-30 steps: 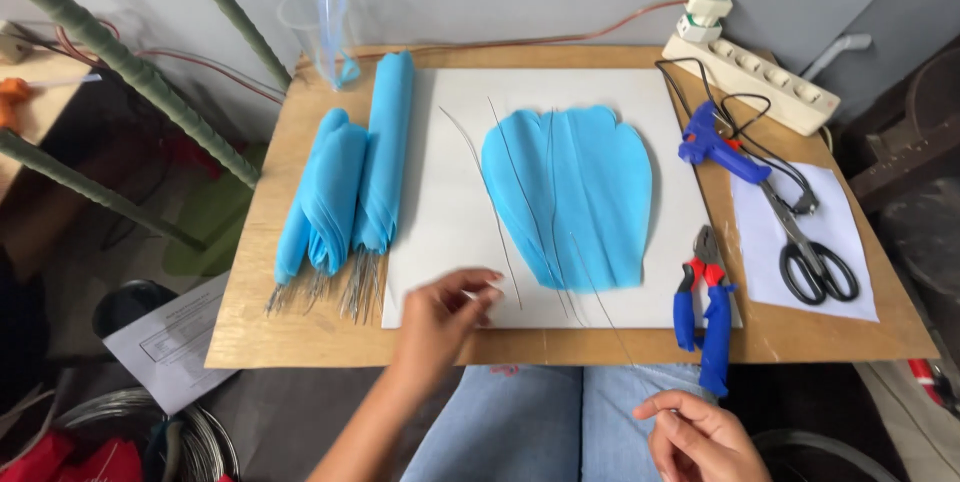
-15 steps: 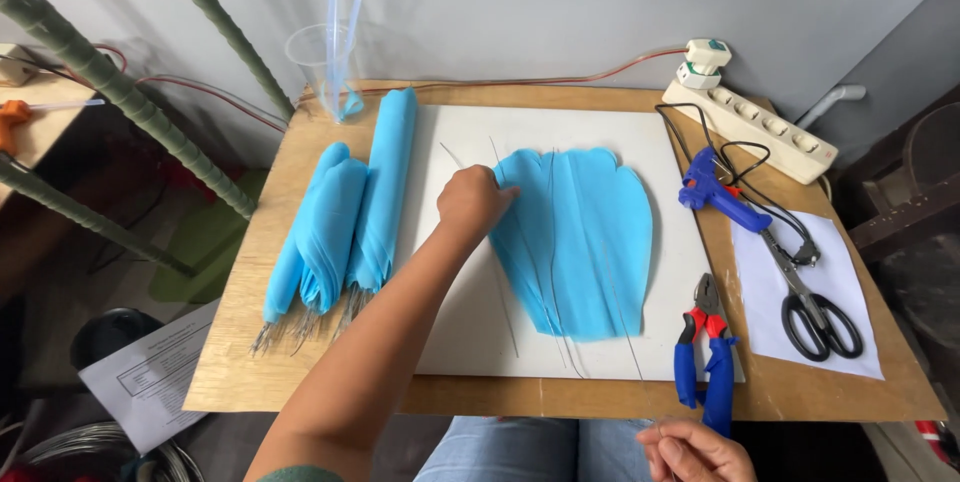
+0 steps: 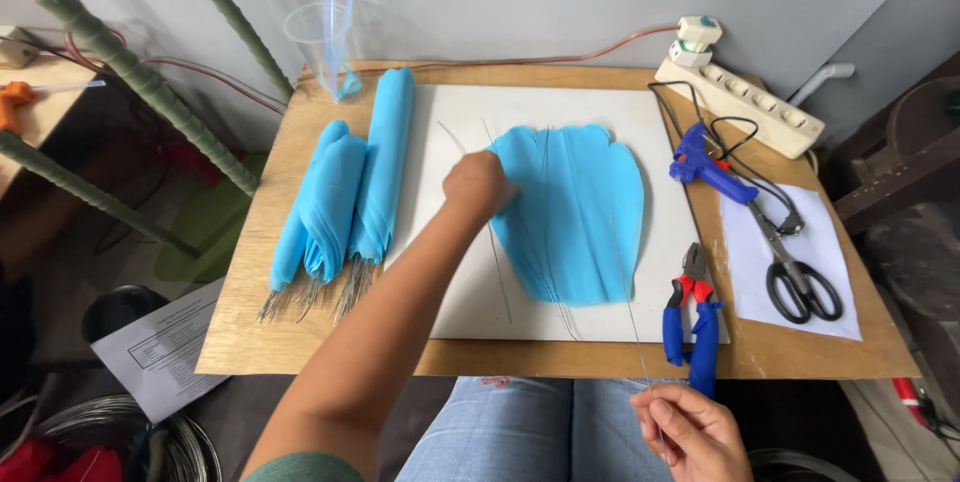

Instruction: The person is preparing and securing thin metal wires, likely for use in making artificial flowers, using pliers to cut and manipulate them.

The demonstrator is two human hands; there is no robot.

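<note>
A blue paper petal (image 3: 575, 212) lies flat on the white sheet (image 3: 450, 272) mid-bench, the left hand (image 3: 480, 185) closed on its edge. The right hand (image 3: 690, 432) pinches a thin wire (image 3: 628, 302) — several rolled petals (image 3: 345, 192) already lie finished alongside.

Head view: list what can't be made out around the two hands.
- Left hand: its fingertips are hidden under the knuckles where it presses the blue petal sheets.
- Right hand: cut off by the bottom edge; the thin wire it pinches is too fine to trace fully.
- Pliers: handle ends hidden behind the table edge.
</note>
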